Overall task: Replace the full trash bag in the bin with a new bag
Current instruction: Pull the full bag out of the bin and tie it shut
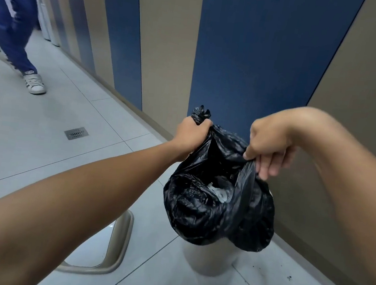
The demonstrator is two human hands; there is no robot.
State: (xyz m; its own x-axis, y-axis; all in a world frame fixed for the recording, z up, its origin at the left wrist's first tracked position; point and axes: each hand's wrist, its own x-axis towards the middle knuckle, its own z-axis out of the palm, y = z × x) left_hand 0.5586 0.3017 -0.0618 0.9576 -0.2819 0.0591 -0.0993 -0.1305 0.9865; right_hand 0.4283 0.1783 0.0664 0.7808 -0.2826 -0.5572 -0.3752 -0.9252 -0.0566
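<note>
A black trash bag [218,199] hangs in the air between both hands, its mouth held open with some pale rubbish showing inside. My left hand [190,134] grips the bag's far-left rim, where a knotted tuft sticks up above the fist. My right hand [269,149] pinches the near-right rim between thumb and curled fingers. Directly below the bag stands the light grey bin [208,259]; only its side wall shows, and its opening is hidden by the bag.
A beige ring-shaped bin lid frame [119,244] lies on the tiled floor left of the bin. Blue and tan partition panels [250,55] run along the right. A person in blue trousers [11,16] walks at the far left. A floor drain [76,133] sits in the tiles.
</note>
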